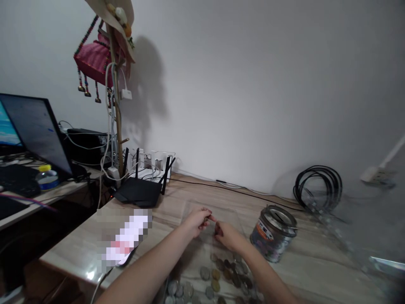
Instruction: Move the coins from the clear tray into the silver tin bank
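Note:
My left hand [198, 221] is closed in a pinch above the far part of a clear plastic tray [190, 207]. A small yellowish edge, which looks like a coin [206, 220], shows between its fingers. Close beside it on the right is my right hand [225, 236], with its index finger reaching to the left fingertips and its other fingers curled in. Whether the right hand holds anything is hidden. Nearer to me, several loose silver, golden and dark coins [215, 274] lie spread between my forearms.
A round metal tin [274, 234] with a slotted lid stands right of my right forearm. At the left lies a lit phone [126, 240] with a cable. A black router [139, 192] sits behind it. Coiled black cable [318, 188] leans against the wall at right.

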Motion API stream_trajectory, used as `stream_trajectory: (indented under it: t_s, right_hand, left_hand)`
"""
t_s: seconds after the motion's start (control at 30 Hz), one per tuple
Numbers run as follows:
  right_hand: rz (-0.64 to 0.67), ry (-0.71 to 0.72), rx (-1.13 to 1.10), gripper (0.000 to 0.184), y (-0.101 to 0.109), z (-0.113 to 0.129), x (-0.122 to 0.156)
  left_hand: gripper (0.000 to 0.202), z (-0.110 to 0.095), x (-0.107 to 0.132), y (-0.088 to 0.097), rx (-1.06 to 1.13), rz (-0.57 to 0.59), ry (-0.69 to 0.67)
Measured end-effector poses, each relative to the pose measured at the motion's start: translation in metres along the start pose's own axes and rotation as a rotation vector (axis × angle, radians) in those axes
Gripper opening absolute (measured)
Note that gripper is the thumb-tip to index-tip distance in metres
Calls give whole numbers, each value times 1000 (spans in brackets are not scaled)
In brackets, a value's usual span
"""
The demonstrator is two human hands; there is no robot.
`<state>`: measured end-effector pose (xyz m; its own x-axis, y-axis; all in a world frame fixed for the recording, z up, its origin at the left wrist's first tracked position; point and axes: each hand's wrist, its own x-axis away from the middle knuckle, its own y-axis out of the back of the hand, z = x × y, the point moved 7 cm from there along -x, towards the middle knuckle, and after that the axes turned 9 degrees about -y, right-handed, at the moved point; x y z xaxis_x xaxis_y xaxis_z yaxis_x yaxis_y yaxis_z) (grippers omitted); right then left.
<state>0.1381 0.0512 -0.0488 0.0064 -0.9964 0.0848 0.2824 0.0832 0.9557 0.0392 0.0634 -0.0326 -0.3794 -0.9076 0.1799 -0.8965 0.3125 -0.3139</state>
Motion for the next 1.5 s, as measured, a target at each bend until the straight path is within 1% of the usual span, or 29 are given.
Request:
stream_trajectory:
  t_s: [0.07,0.1,0.13,0.2,0.27,0.3,0.33,0.37,0.43,0.5,0.53,0.63,0.73,0.77,0.8,0.83,0.87,0.9,0.93,0.97,1.0,1.03,1.07,1.1,1.13,1.17,1.23,1.37,1.5]
  right_hand:
    - [-35,14,7,16,7,4,1]
    - [-86,24,10,16,16,7,4]
    - [-174,26,15,17,30,8,8]
    - [-454,-13,36,19,72,3,24]
    - [-777,-143,86,21,119,-16,50]
    - [-877,-232,113,23,138,-30,61]
    - [-944,-342,132,24,153,-46,71]
    - [-957,-435,129,23,164,-61,78]
    - [-901,-583,75,20,175,-89,84]
    - [-800,-675,-9,16,176,-105,85]
    - [-758,-700,-46,16,175,-107,85]
    - [-681,-736,-95,19,173,-105,86]
    - [-625,-753,-99,20,172,-106,86]
    - [-628,-745,-82,20,172,-106,86]
    - [-665,-711,-53,22,173,-105,86]
    - [-739,-653,-14,24,176,-100,86]
    - [-840,-568,20,28,178,-92,87]
    - [-940,-462,35,31,178,-82,88]
    - [-1004,-344,19,33,174,-69,87]
    - [-1005,-224,-22,34,165,-56,82]
    - [-942,-114,-80,33,153,-42,74]
    - [-831,-18,-143,32,138,-28,64]
    - [-692,65,-187,30,121,-13,54]
    - [-580,128,-213,29,105,1,46]
    - [-497,177,-220,27,91,13,41]
    - [-451,204,-216,26,81,22,38]
    - [-443,207,-189,24,71,31,36]
    - [-530,170,-167,21,72,29,40]
    - [-557,242,-161,20,72,32,42]
  left_hand:
    - [5,1,0,0,17,0,16]
    - [6,1,1,0,16,-3,18]
    - [6,1,1,0,8,-5,14]
    - [3,0,0,1,-22,1,-1]
    - [3,-1,0,1,-49,17,-13]
    - [5,-1,-1,1,-56,25,-18]
    - [7,0,-1,0,-61,33,-22]
    - [9,0,-2,0,-66,43,-26]
    - [13,0,-1,-2,-82,72,-28]
    - [19,1,0,-4,-105,114,-25]
    - [21,1,1,-6,-117,136,-24]
    - [23,0,4,-10,-130,189,-40]
    - [25,-1,4,-9,-139,176,-50]
    - [24,-1,4,-8,-144,161,-49]
    - [23,0,3,-6,-150,141,-46]
    - [22,0,2,-5,-155,125,-41]
    - [20,1,2,-5,-157,115,-35]
    - [18,1,1,-4,-158,109,-30]
    - [17,2,1,-5,-156,109,-23]
    - [16,2,1,-5,-149,117,-14]
    - [17,3,1,-6,-137,128,-7]
    - [17,3,1,-7,-120,139,-4]
    - [18,2,2,-8,-99,147,-6]
    - [18,1,2,-8,-76,152,-11]
    - [19,1,2,-8,-54,152,-17]
    - [19,0,2,-7,-37,150,-20]
    - [19,0,2,-7,-18,157,-14]
    - [18,2,3,-11,-21,215,11]
    - [18,10,8,-18,11,279,145]
